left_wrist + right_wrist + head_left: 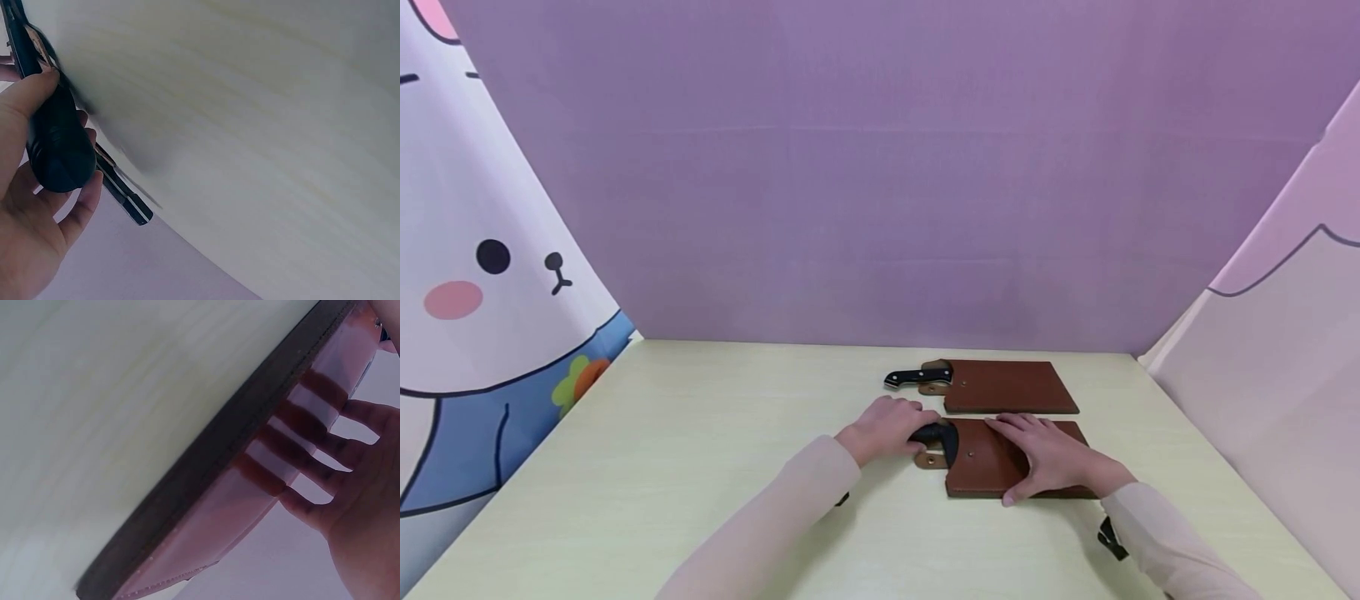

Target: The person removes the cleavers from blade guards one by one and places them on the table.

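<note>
Two brown leather knife sheaths lie one behind the other. In the head view, my left hand grips the black handle of the cleaver in the nearer sheath; its blade is hidden. The left wrist view shows thumb and fingers wrapped around that handle. My right hand rests on the nearer sheath, thumb at its front edge. Straight, spread fingers touch the glossy leather in the right wrist view. A snap strap sticks out, unfastened, below the handle.
Behind lies the farther sheath, with a riveted black knife handle protruding left. Both sit on a pale wooden table. A purple cloth wall stands behind, with printed cloth panels at left and right.
</note>
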Demonstrator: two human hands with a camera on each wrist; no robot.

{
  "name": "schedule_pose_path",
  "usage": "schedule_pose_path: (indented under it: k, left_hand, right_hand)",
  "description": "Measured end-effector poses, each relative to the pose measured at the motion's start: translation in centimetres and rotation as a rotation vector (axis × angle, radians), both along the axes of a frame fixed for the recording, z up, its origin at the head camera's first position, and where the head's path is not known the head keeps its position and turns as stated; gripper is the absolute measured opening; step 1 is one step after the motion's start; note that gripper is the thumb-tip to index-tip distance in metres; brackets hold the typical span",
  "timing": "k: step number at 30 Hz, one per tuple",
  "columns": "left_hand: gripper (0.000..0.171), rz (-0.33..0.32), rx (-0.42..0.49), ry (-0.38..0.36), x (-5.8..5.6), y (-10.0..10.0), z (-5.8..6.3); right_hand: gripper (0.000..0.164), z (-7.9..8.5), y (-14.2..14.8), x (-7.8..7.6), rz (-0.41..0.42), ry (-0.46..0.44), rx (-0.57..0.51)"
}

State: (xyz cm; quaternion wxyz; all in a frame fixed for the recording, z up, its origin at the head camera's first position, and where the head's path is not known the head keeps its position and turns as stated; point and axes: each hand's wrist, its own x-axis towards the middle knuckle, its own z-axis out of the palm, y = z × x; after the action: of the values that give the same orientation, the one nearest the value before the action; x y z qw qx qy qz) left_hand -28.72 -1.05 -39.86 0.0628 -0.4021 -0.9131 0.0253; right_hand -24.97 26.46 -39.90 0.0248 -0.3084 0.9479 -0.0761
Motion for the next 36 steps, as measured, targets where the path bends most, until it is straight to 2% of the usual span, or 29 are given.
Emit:
schedule_pose_path:
  k: [7, 16, 25, 36]
  left_hand:
    - [0.039, -0.004, 0.003, 0.004, -0.02, -0.01, 0.12]
    - [0.043, -0.004, 0.012, 0.029, -0.35, -0.07, -0.36]
    - [0.043, -0.004, 0.016, 0.034, -0.11, -0.25, -0.16]
    - [0.04, -0.048, 0.039, 0.064, -0.17, -0.96, 0.06]
  right_hand:
    - [0.111, 0.19, -0.16, 0.03, 0.004, 0.024, 0.001]
    - [0.111, 0.15, -0.19, 0.08, -0.004, 0.062, 0.024]
    - [0.112, 0.35, -0.25, 0.2, -0.005, 0.106, 0.036]
    - [0.111, 1.0, -0.49, 0.38, 0.022, 0.138, 0.043]
